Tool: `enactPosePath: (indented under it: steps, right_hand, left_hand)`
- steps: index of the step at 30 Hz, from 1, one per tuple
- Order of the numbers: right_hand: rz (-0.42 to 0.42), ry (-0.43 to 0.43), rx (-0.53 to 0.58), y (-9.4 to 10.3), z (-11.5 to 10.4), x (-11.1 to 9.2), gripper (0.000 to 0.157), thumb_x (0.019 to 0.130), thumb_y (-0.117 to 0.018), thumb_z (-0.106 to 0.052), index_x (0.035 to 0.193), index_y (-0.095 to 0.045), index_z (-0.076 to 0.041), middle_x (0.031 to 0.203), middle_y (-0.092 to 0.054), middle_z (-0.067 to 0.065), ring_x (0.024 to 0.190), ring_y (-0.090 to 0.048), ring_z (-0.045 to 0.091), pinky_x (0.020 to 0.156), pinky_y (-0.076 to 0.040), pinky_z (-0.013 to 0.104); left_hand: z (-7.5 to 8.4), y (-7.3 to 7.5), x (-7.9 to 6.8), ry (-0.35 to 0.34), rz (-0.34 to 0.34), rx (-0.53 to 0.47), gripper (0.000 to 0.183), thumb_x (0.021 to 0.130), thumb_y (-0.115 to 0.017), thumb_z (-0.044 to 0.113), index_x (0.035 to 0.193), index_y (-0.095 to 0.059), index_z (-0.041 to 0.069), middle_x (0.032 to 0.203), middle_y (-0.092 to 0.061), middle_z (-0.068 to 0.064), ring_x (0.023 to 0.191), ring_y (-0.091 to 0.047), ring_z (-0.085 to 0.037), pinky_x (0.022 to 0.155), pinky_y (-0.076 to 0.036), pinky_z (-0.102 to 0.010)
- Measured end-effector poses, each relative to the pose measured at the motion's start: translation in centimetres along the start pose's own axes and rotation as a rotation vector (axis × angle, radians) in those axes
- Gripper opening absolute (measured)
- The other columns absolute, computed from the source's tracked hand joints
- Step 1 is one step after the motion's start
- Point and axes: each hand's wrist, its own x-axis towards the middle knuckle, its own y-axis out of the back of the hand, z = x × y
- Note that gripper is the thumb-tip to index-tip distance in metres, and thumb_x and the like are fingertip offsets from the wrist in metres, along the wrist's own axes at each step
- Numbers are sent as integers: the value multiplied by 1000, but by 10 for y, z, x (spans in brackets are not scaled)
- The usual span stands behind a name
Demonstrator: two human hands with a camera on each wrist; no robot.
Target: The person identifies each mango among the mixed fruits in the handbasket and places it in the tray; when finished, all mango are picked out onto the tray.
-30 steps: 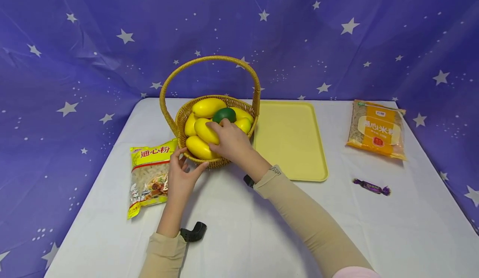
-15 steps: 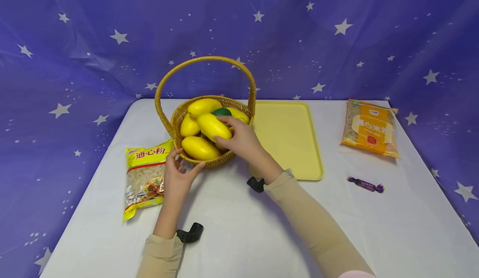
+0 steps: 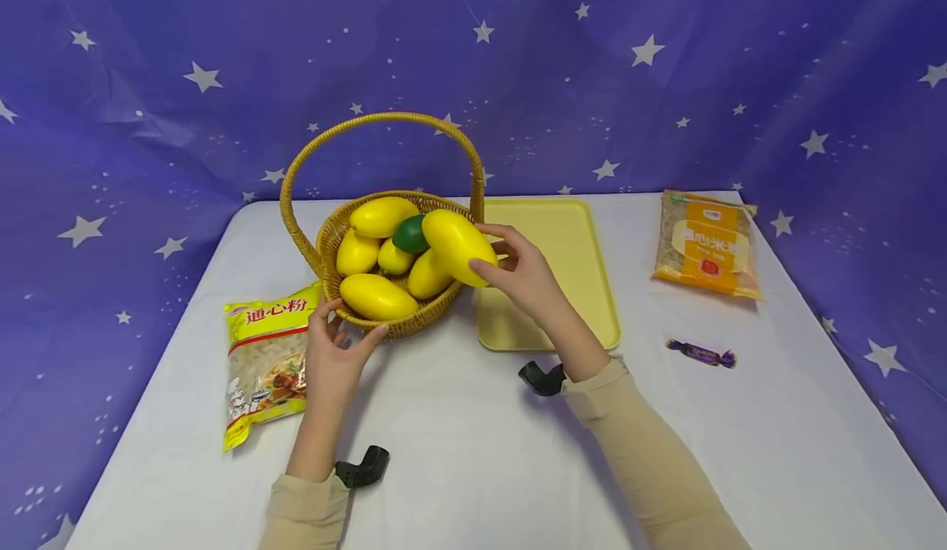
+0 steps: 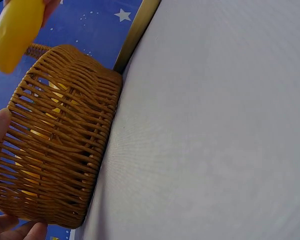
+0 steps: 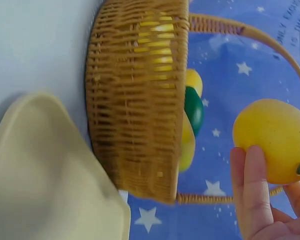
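My right hand pinches a yellow mango between thumb and fingers, above the right rim of the wicker basket. In the right wrist view the mango shows a small green stem spot. My left hand holds the near-left rim of the basket, its thumb and fingers spread along it. Inside lie several more yellow mangoes and a dark green fruit. The basket's tall handle stands upright. In the left wrist view, the woven wall hides most of the fruit.
A pale yellow tray lies right of the basket, partly behind my right hand. Left of the basket is a yellow pasta bag. An orange pasta bag and a purple wrapped candy lie at the right on the white table.
My right hand has lifted the mango out of the pile and carried it right, over the basket's edge. The left hand stays at the rim. The head view has shifted slightly.
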Motion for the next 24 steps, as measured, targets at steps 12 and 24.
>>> enactPosePath:
  steps: [12, 24]
  right_hand:
    - [189, -66, 219, 37, 19, -8, 47, 92, -67, -18, 137, -53, -17, 112, -58, 17, 93, -61, 27, 77, -59, 37]
    - [327, -278, 403, 50, 63, 25, 50, 93, -65, -23, 138, -48, -12, 119, -51, 18, 89, -64, 24, 92, -52, 45]
  left_hand:
    - [-1, 3, -1, 12, 0, -5, 89, 74, -81, 46, 143, -34, 14, 158, -15, -3, 135, -37, -30, 108, -37, -46]
    - [-2, 0, -1, 5, -16, -21, 87, 75, -81, 44, 142, -34, 15, 160, -8, 2, 136, -35, -30, 108, -37, -47]
